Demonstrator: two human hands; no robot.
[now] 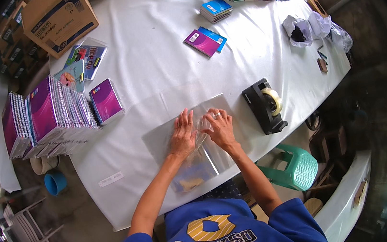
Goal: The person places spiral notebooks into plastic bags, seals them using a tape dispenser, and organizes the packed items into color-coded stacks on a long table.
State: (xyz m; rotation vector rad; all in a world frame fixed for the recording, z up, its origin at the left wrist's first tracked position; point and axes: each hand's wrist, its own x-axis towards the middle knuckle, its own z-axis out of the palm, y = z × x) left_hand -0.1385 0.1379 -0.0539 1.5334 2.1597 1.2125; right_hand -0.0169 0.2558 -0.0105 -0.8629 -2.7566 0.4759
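A clear plastic sheet point(220, 102) lies at the near edge of the table, its lower part glossy and hanging toward my shirt. My left hand point(183, 134) presses flat on it with the fingers stretched out. Just to its right, my right hand point(218, 126) has bent fingers and seems to pinch a fold of the plastic; the exact grip is partly hidden. A black tape dispenser point(260, 107) with a roll of clear tape stands to the right of my right hand.
Stacks of purple spiral notebooks point(45, 110) stand at the left edge, below a cardboard box point(60, 21). Smaller notebooks point(205, 41) lie farther back. Plastic bags point(298, 30) sit far right. A ruler point(110, 179) lies near left; a green stool point(301, 170) stands beside the table.
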